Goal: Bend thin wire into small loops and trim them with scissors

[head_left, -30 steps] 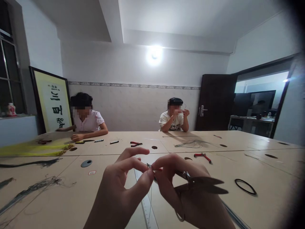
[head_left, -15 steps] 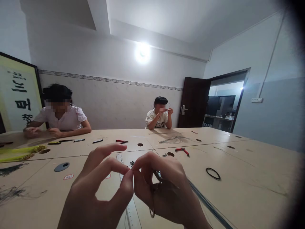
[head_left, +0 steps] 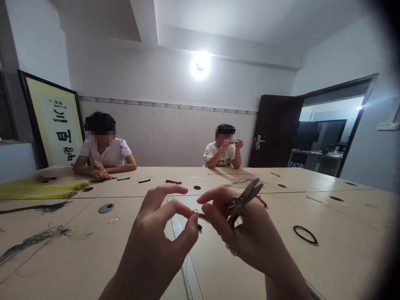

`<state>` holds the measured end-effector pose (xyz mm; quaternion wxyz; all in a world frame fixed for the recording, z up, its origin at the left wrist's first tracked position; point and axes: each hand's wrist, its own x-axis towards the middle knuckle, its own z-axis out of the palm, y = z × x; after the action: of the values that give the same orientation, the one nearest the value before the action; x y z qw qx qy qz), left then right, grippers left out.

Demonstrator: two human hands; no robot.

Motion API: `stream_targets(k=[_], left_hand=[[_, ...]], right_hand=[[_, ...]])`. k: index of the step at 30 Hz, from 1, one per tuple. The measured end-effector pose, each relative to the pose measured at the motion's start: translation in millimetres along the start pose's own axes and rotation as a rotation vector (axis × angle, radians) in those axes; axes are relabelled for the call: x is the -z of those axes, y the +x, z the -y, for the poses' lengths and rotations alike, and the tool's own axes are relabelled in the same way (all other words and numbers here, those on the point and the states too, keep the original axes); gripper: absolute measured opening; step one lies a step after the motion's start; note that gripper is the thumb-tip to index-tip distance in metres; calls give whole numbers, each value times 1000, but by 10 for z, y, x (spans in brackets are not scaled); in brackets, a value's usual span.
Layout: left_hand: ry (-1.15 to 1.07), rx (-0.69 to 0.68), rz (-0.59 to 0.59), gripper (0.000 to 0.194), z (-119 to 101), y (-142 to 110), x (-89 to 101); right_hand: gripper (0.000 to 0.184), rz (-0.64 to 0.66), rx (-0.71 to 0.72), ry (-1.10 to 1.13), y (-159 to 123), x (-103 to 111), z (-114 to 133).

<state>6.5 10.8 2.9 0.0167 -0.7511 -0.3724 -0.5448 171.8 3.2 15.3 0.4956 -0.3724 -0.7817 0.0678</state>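
Note:
Between thumb and forefinger, my left hand (head_left: pixel 162 237) pinches a small loop of thin dark wire (head_left: pixel 195 211). Close by on the right, my right hand (head_left: pixel 240 233) has small metal scissors (head_left: pixel 248 196) tucked in it, blades pointing up and away, a handle loop showing below the fingers. Its thumb and forefinger are a little apart, near the wire loop but not visibly on it. A clear ruler (head_left: pixel 187 271) lies on the table under my hands. Part of a red-handled tool (head_left: pixel 202 216) shows behind my left fingertips.
The table (head_left: pixel 256 271) has a black ring (head_left: pixel 305 235) at right, bundles of dark wire (head_left: pixel 34 241) and yellow strands (head_left: pixel 40 189) at left, and a grey hole cover (head_left: pixel 106 208). Red-handled pliers (head_left: pixel 173 181) lie farther back. Two people sit across the table.
My right hand has drawn away from my left fingertips and turned, so the scissors' blades now show. The view has shifted. The left co-worker's hands have come together.

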Motion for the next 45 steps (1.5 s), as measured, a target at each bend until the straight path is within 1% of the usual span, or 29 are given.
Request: stream_targets(k=[4, 9, 12, 14, 18, 20, 24, 27, 32, 37, 41, 43, 45], left_hand=[[-28, -4, 17, 18, 18, -7, -4], [-85, 49, 63, 18, 11, -14, 28], [-132, 113, 117, 17, -7, -2, 48], [-150, 132, 135, 16, -2, 11, 47], [-151, 144, 103, 13, 49, 26, 21], [-154, 175, 118, 12, 70, 24, 23], [-197, 250, 194, 14, 61, 16, 63], [-240, 283, 212, 15, 37, 20, 75], [-270, 259, 144, 20, 18, 29, 32], [-289, 243, 97, 15, 6, 19, 20], [-237, 225, 59, 13, 13, 16, 13], [-206, 197, 25, 13, 15, 14, 6], [-181, 161, -25, 14, 14, 13, 7]], right_hand=[[12, 75, -2, 17, -1, -55, -28], [12, 110, 49, 48, 7, -49, -28], [12, 98, 41, 75, 17, -45, -5], [12, 74, 44, 67, 21, -53, 5], [10, 32, 64, 47, 15, -83, -6], [11, 37, 52, 67, 7, -94, -13], [14, 29, -5, 116, 3, -99, 4], [18, 7, -58, 185, 15, -98, 34], [18, -41, -30, 175, 32, -109, 54], [12, -35, -36, 165, 30, -107, 29], [15, -23, -34, 160, 7, -115, 37], [16, -17, -64, 172, 6, -119, 54], [17, -38, -141, 264, 34, -119, 57]])
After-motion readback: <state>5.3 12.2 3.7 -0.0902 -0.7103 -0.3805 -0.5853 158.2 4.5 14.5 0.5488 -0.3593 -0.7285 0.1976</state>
